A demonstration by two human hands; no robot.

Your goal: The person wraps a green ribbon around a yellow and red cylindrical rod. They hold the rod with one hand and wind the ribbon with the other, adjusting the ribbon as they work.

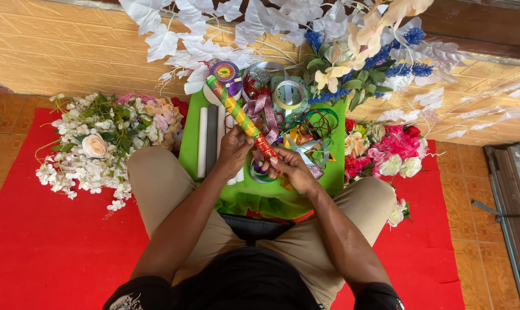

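Observation:
I sit cross-legged and hold a stick wrapped in green, yellow and red ribbon (237, 112) slantwise over a green tray (190, 143). My left hand (234, 150) grips the stick near its middle. My right hand (291, 167) holds its lower end, fingers on the red ribbon wound there. Rolls of ribbon (288, 93) and loose curls of ribbon (314, 123) lie on the tray behind the stick. White rods (202, 140) lie along the tray's left side.
White and cream artificial flowers (93, 146) are heaped at the left on a red mat (47, 247). Pink and red flowers (389, 149) lie at the right. White leaves and blue and yellow blooms (357, 51) lean on the yellow wall. A metal frame (515, 195) lies far right.

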